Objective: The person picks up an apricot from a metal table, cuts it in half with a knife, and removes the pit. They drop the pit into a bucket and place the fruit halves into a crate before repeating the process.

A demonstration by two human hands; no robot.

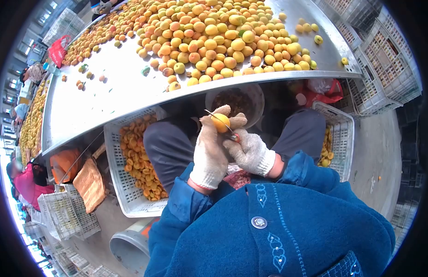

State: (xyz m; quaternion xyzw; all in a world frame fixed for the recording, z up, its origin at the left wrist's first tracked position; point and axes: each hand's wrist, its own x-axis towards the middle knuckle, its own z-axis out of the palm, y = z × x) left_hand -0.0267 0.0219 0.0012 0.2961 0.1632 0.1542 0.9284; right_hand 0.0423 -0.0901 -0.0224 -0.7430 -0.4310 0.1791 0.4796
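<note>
My left hand, in a whitish glove with stained fingertips, holds a yellow-orange fruit between its fingers. Close beside it, my right hand, gloved too, is closed on a small tool with a red part. A thin curved metal piece lies across the fruit; whether it belongs to the tool is unclear. Both hands are above my lap. Beyond them, a round tub with dark scraps stands under the edge of the metal table. Many whole fruits are heaped on the table.
A white crate of fruit pieces stands left of my legs, another crate at the right. Stacked crates rise at the far right. A grey bucket lies at lower left. Other people, one in pink, are at the left.
</note>
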